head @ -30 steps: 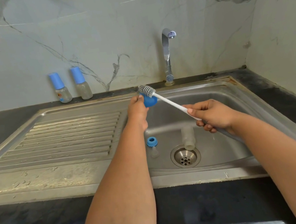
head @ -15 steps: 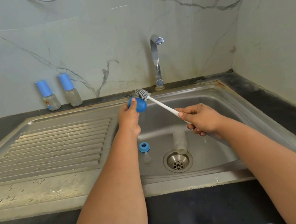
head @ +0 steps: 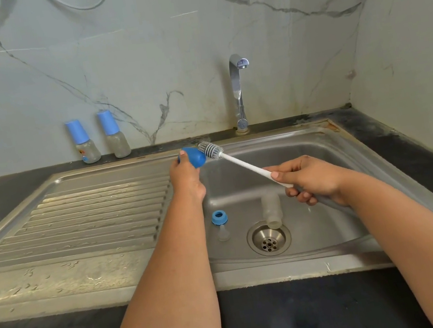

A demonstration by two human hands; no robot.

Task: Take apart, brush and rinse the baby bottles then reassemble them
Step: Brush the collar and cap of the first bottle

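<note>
Above the sink [head: 318, 130] rim, left hand [head: 187, 181] grips the blue cap [head: 193, 158], light, rigid, probably wet-slippery, held at its closed end; right hand [head: 310, 178] clasps the brush [head: 237, 160] handle.

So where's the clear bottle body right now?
In the head view, the clear bottle body lies in the sink basin, just above the drain, right of the blue collar ring.

Your left hand [head: 187, 181] tilts the blue cap [head: 192, 159] more sideways; the brush [head: 211, 150] head now sits beside it, slightly withdrawn by your right hand [head: 307, 179].
</note>
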